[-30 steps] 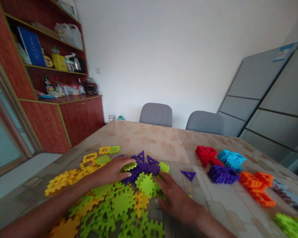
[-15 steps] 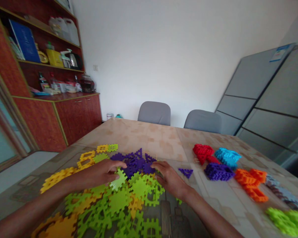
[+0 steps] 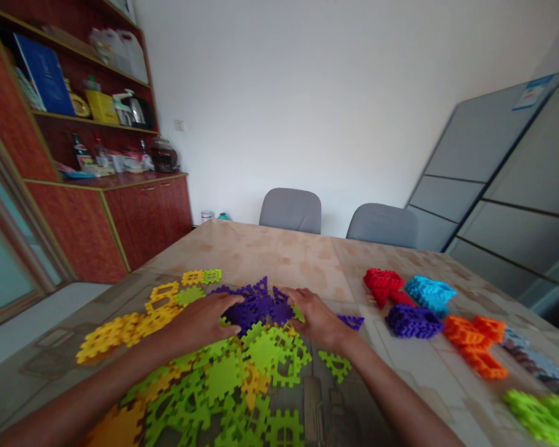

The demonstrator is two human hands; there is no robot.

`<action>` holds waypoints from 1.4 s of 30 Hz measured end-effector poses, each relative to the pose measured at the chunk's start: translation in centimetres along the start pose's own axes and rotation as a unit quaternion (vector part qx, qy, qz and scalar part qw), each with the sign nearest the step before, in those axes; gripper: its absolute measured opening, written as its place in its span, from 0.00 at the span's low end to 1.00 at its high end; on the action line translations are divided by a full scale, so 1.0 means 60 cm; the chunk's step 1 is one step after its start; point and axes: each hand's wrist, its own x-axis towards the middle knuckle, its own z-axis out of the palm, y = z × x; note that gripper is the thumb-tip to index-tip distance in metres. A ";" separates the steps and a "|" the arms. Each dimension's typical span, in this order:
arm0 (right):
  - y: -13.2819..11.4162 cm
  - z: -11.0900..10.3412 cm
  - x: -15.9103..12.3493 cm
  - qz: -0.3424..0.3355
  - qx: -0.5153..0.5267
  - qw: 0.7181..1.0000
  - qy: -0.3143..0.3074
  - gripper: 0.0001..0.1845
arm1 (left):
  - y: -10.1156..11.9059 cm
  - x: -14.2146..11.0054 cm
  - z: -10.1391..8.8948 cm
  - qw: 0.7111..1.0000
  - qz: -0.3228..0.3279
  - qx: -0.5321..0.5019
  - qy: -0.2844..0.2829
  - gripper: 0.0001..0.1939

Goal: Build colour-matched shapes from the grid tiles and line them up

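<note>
Flat purple plastic building pieces point(image 3: 254, 307) with toothed edges lie in a loose heap between my two hands. My left hand point(image 3: 217, 316) curves around the heap's left side, thumb and fingers apart. From the right, my right hand point(image 3: 314, 316) reaches in with its fingertips at a purple triangular piece point(image 3: 281, 307); a bit of green shows beside its thumb. Nearer to me spread many green pieces point(image 3: 223, 375), with a few yellow ones point(image 3: 254, 385) among them. A green triangular piece point(image 3: 336, 364) lies below my right wrist, and a purple triangle point(image 3: 351, 321) lies beyond it.
Yellow pieces point(image 3: 121, 329) form a row at the left. On the right stand stacks in red point(image 3: 382, 282), blue point(image 3: 429, 293), purple point(image 3: 413, 321), orange point(image 3: 477, 341), grey point(image 3: 538, 360) and green point(image 3: 543, 413). Two grey chairs point(image 3: 290, 210) are behind the table point(image 3: 279, 248).
My left hand has moved slightly right and opened wider; the light green piece at its fingers no longer shows there. My right hand has shifted a little up, uncovering the green triangle.
</note>
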 end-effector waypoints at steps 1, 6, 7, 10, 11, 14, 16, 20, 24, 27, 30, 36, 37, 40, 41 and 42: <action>0.003 -0.006 -0.004 -0.002 0.007 1.000 -0.001 0.36 | 0.002 0.001 0.003 1.000 -0.004 0.001 0.001 0.30; 0.019 -0.005 -0.011 -0.007 -0.001 0.999 -0.045 0.34 | 0.011 0.002 0.000 1.000 -0.004 0.005 0.011 0.35; 0.020 0.000 -0.009 -0.012 -0.001 0.999 -0.052 0.35 | 0.012 0.001 -0.003 1.000 -0.001 0.006 0.016 0.34; 0.017 0.015 0.002 -0.014 0.000 0.998 -0.065 0.35 | 0.017 -0.003 -0.013 0.999 0.010 0.006 0.035 0.32; 0.016 0.018 0.006 -0.009 0.001 0.998 -0.068 0.34 | 0.019 -0.005 -0.016 0.999 0.014 0.004 0.042 0.32; 0.013 0.018 0.016 -0.002 0.005 0.998 -0.070 0.34 | 0.030 -0.012 -0.022 0.998 0.040 -0.006 0.054 0.32; 0.013 0.017 0.022 -0.010 0.012 0.997 -0.073 0.34 | 0.043 -0.019 -0.022 0.996 0.072 -0.023 0.053 0.31; 0.016 0.016 0.027 -0.020 0.021 0.997 -0.071 0.33 | 0.082 -0.041 -0.010 0.988 0.134 -0.071 0.013 0.32; 0.020 0.008 0.020 -0.003 0.026 0.999 -0.040 0.38 | 0.133 -0.058 0.003 0.974 0.181 -0.121 -0.070 0.36; 0.027 -0.012 -0.004 0.032 0.034 0.999 0.011 0.41 | 0.175 -0.057 0.009 0.958 0.221 -0.136 -0.124 0.38; 0.036 -0.037 -0.051 0.072 0.043 0.995 0.047 0.43 | 0.212 -0.049 0.018 0.937 0.272 -0.139 -0.169 0.38; 0.026 -0.054 -0.172 0.106 0.138 0.982 0.068 0.40 | 0.228 -0.034 0.030 0.923 0.326 -0.129 -0.158 0.39; 0.016 -0.050 -0.187 0.101 0.134 0.984 0.059 0.40 | 0.219 -0.030 0.026 0.931 0.309 -0.129 -0.146 0.36; -0.028 -0.035 -0.213 0.093 0.104 0.990 0.000 0.43 | 0.165 -0.012 0.004 0.960 0.239 -0.108 -0.101 0.25; -0.044 -0.030 -0.216 0.097 0.092 0.991 -0.027 0.45 | 0.142 -0.004 -0.006 0.969 0.218 -0.092 -0.078 0.22; -0.060 -0.026 -0.217 0.102 0.080 0.990 -0.053 0.46 | 0.117 0.004 -0.016 0.979 0.187 -0.070 -0.052 0.21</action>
